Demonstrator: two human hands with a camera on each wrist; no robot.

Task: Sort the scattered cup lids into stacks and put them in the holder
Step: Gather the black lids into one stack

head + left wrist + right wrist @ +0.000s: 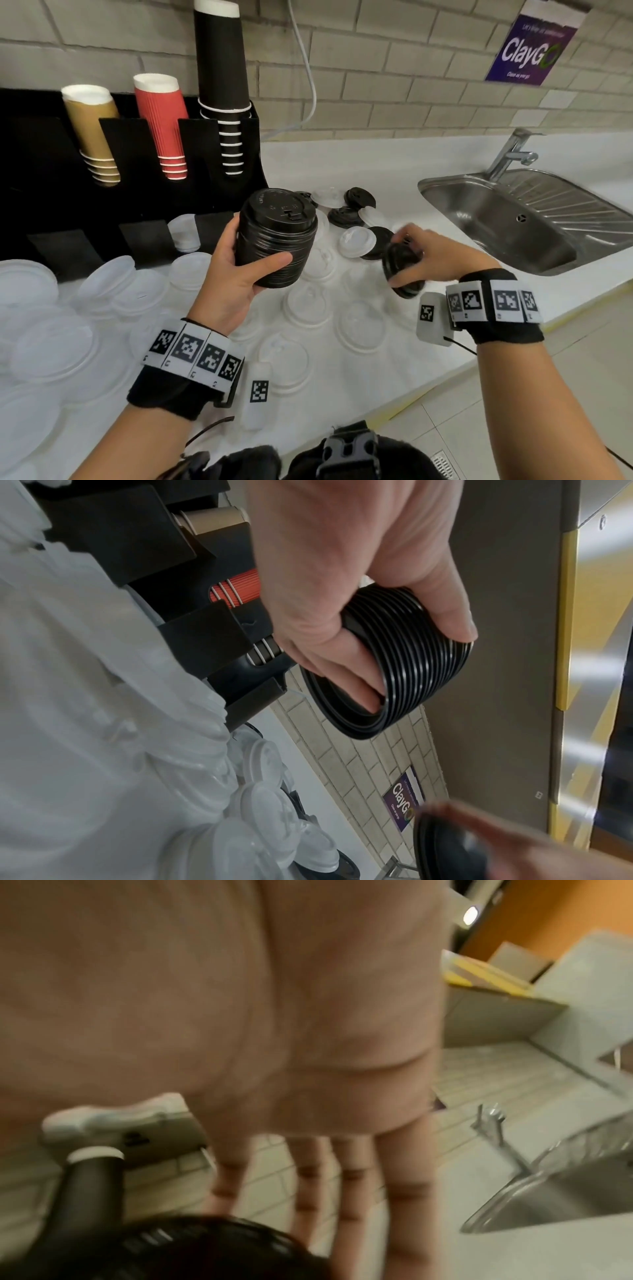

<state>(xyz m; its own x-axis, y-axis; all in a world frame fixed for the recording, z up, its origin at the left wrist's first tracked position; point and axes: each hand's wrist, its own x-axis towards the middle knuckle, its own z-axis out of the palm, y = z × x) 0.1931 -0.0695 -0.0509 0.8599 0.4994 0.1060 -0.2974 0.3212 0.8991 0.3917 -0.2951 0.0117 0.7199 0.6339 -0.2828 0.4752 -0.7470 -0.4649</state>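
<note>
My left hand [246, 260] grips a tall stack of black lids [274, 240] upright above the counter; the left wrist view shows its ribbed rims [421, 664] with my fingers curled inside and my thumb outside. To the right, my right hand [411, 260] pinches a short tilted stack of black lids [402, 274], blurred in the right wrist view [205, 1245]. Loose black lids [359, 197] and white lids [356, 240] lie behind my hands. Several clear lids [308, 305] cover the counter. The black holder [51, 154] stands at the left, with white lids [185, 233] in one lower slot.
The holder's upper slots carry stacks of gold cups [92, 137], red cups [164, 130] and black cups [222, 85]. A steel sink [513, 219] with a tap [510, 154] sits at the right. The counter's front edge [428, 383] runs diagonally below my right wrist.
</note>
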